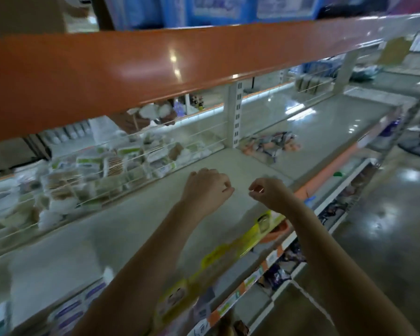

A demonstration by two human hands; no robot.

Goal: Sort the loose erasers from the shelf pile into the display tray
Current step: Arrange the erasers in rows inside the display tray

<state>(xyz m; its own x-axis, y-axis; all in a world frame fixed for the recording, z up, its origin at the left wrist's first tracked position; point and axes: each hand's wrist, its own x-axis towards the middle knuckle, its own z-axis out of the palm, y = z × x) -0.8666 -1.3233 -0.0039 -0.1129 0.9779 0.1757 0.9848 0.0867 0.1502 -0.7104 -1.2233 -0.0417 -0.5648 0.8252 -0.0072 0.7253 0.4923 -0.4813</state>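
The pile of packets (87, 173) (too blurred to tell which are erasers) lies behind a wire rail at the shelf's (136, 221) back left. Left hand (205, 187) and right hand (268, 191) hover nearby, fingers curled, apparently empty.

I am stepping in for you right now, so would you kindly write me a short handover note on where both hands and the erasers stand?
Left hand: over the bare shelf, fingers curled, no eraser visible in its grip.
Right hand: beside it, fingers curled too; the picture is too blurred to say if it pinches anything.
Erasers: the pile of small packets sits behind the wire rail, left of the hands. A smaller heap lies further right; what it holds is unclear.
Done: cannot tell; no display tray is clearly recognisable.
Left: find the tray, then move the packets over.
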